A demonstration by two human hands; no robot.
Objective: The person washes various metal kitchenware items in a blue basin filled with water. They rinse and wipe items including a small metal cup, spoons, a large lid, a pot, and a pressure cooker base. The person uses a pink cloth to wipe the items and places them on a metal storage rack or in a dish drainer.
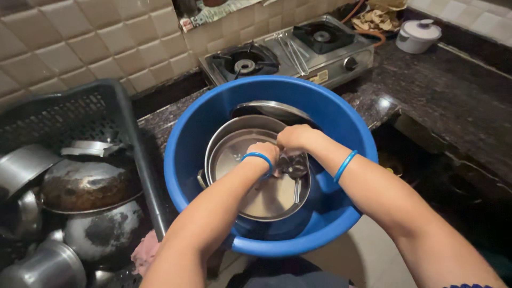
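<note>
1. Both forearms reach into a blue tub (pixel 213 122) on the counter.
2. Left hand (pixel 265 152) is curled shut over steel plates (pixel 266 197) inside.
3. Right hand (pixel 295 137) is closed beside it; what it grips is hidden.
4. Spoons (pixel 295 172) lie beneath, partly covered.

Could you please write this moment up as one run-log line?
left hand: inside blue tub, over steel plates | right hand: beside it, over spoons | grasp: unclear | left: black crate of pots

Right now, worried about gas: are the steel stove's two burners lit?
Off: neither burner on the steel two-burner stove shows flame.
</note>
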